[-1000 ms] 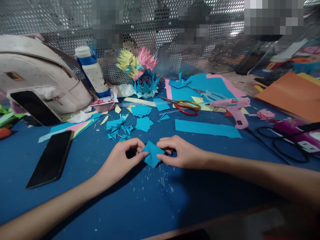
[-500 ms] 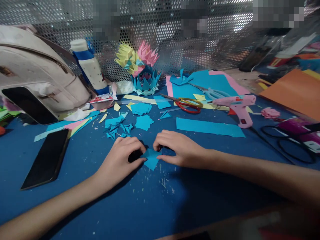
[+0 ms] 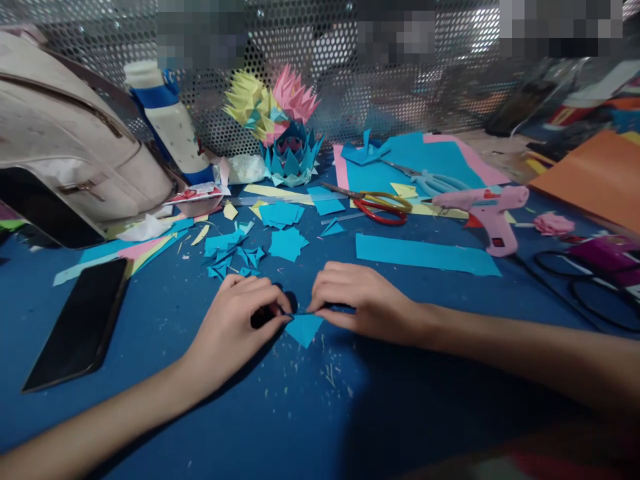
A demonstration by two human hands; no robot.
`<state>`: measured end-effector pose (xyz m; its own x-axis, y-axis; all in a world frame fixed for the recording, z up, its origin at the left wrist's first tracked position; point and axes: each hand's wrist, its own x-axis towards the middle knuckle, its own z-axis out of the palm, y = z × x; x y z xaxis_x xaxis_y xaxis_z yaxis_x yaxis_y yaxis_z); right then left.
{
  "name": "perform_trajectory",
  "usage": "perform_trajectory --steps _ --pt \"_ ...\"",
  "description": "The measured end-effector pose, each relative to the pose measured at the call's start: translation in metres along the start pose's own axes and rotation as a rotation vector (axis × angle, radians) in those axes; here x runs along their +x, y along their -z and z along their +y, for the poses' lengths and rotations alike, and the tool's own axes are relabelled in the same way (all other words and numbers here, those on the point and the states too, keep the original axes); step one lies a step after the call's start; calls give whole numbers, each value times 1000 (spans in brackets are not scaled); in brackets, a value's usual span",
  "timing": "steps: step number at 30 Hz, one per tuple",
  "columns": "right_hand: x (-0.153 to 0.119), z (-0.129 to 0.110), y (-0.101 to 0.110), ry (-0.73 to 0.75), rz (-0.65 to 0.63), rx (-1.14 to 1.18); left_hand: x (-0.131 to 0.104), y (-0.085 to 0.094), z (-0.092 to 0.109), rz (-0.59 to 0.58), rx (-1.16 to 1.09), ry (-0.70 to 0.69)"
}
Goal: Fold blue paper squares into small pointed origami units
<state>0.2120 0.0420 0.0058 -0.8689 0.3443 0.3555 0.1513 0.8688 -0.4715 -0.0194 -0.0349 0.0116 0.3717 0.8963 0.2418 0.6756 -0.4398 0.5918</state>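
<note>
A small blue paper piece (image 3: 305, 330) shows as a downward-pointing triangle with a straight upper edge, just above the blue tabletop (image 3: 260, 427). My left hand (image 3: 245, 310) pinches its left corner between thumb and fingers. At the right corner, my right hand (image 3: 357, 300) holds it the same way. Beyond my hands lie a stack of blue squares (image 3: 287, 245) and several folded blue pieces (image 3: 225, 247). A long blue strip (image 3: 425, 255) rests farther right.
Red-and-yellow-handled scissors (image 3: 383, 208), a pink glue gun (image 3: 493, 217) with a black cable, and a paper flower model (image 3: 290, 157) stand or lie beyond. A phone (image 3: 80, 327), a bottle (image 3: 175, 127) and a bag (image 3: 75, 133) are at left; orange paper (image 3: 595, 180) is at right.
The blue paper was a flatter, more open square shape and now shows as a triangle, its top edge folded. My right fingertips have come down onto that edge. The view has shifted slightly.
</note>
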Motion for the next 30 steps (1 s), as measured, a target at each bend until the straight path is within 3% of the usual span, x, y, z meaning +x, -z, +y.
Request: perform_trajectory --steps 6,14,22,30 --pt "-3 7 5 143 -86 99 -2 1 -1 -85 -69 -222" --pt "-8 12 6 243 -53 118 -6 4 -13 -153 -42 -408" --pt "-9 13 6 261 -45 129 -4 8 -15 -196 -113 -420" --pt "-8 12 7 287 -39 37 -5 7 -19 -169 30 -520"
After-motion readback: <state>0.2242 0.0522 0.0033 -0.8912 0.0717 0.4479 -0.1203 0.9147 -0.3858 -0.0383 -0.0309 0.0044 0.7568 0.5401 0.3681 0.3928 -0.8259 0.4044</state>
